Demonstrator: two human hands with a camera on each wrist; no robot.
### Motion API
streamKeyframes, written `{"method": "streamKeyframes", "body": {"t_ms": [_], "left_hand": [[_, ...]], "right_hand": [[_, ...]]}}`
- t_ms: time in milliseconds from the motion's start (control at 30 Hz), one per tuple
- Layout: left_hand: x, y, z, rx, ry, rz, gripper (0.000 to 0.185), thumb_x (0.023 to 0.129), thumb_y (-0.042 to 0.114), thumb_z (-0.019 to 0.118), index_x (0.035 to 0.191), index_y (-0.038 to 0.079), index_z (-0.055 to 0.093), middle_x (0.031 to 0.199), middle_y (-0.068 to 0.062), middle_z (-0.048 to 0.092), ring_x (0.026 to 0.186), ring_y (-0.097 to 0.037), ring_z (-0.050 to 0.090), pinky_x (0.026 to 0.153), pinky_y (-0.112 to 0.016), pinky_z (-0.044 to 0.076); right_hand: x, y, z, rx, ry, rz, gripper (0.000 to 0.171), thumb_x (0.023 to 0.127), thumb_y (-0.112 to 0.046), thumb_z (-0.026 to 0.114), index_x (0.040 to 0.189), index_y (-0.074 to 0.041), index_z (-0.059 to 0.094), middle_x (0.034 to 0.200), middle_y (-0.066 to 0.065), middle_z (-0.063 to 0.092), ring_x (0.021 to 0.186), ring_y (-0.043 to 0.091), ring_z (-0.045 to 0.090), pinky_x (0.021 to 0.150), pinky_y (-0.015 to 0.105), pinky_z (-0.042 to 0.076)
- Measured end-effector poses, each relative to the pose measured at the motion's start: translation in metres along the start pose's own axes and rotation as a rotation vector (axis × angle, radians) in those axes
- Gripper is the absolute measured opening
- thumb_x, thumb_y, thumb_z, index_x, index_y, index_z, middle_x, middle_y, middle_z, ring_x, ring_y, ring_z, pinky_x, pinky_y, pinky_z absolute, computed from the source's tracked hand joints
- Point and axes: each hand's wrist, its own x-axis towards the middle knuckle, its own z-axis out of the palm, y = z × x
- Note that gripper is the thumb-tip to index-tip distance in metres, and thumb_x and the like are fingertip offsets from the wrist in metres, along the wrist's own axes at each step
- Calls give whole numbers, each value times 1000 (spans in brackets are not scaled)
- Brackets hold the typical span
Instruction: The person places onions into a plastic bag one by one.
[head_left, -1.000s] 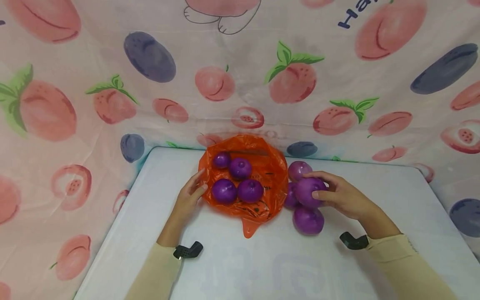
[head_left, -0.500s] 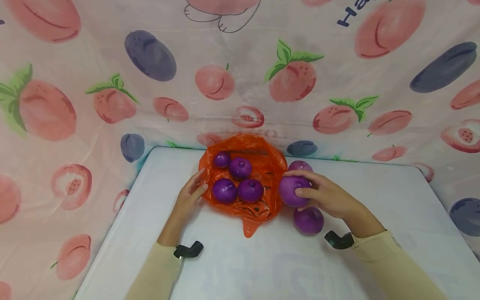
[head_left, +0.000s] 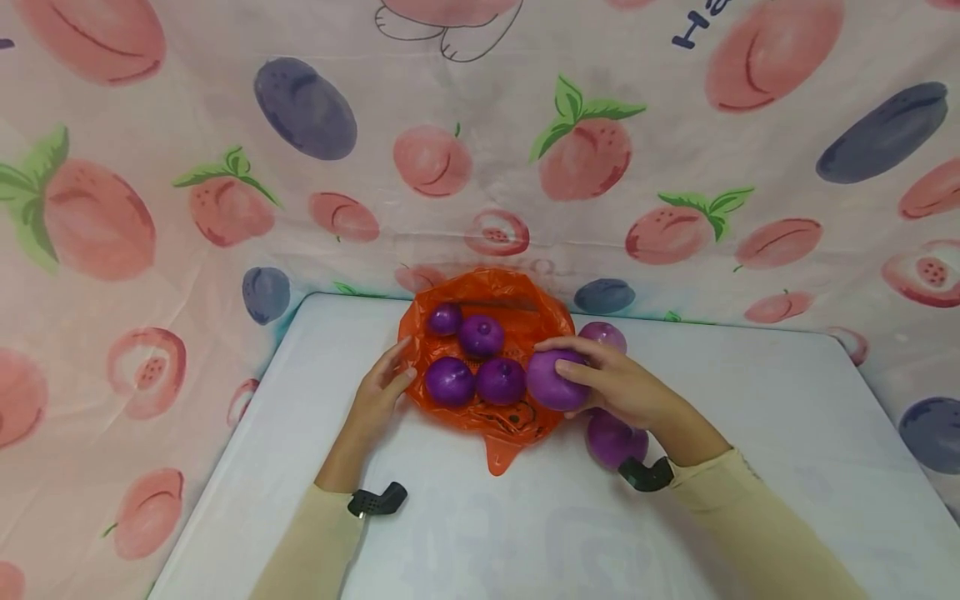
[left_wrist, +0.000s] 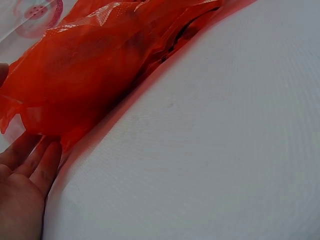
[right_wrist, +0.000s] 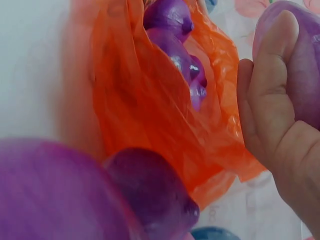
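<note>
An orange plastic bag [head_left: 517, 333] lies open on the white table [head_left: 750, 400], with several purple onions [head_left: 481, 335] inside it. My right hand [head_left: 607, 385] grips another purple onion [head_left: 552, 380] and holds it over the bag's right edge. In the right wrist view the held onion [right_wrist: 305, 70] sits at top right behind my thumb, beside the bag [right_wrist: 150, 95]. My left hand [head_left: 382, 392] rests with straight fingers against the bag's left edge; its fingers [left_wrist: 30, 160] touch the orange plastic [left_wrist: 85, 70].
Two more purple onions lie on the table right of the bag, one at the back [head_left: 604, 335] and one near my right wrist [head_left: 611, 440]. A fruit-printed cloth [head_left: 225, 167] hangs behind and around the table. The table's front half is bare white.
My right hand has lifted a purple onion from the loose group and carried it left, from beside the bag to over the bag's right edge. The left hand has not moved.
</note>
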Motion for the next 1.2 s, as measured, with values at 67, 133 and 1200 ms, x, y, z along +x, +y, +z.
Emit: {"method": "streamKeyframes", "body": {"t_ms": [67, 133, 1200], "left_hand": [[0, -1, 0, 2, -2, 4, 53, 104, 30, 59, 154, 34, 44, 160, -3, 43, 144, -28, 45, 114, -43, 44], [1, -2, -1, 6, -2, 9, 53, 104, 30, 59, 154, 34, 44, 160, -3, 43, 145, -28, 45, 115, -44, 44], [2, 3, -2, 28, -3, -6, 53, 104, 32, 59, 154, 33, 44, 159, -5, 43, 145, -30, 44, 118, -51, 39]], "right_hand": [[3, 2, 4, 11, 1, 0, 37, 106, -26, 55, 143, -18, 55, 142, 14, 46, 105, 29, 66, 76, 38, 63], [7, 3, 7, 26, 4, -1, 37, 106, -26, 56, 142, -18, 55, 141, 14, 47, 105, 28, 66, 76, 36, 62], [78, -18, 56, 133, 37, 54, 44, 99, -16, 53, 142, -21, 56, 150, 7, 44, 133, 38, 49, 91, 49, 59]]}}
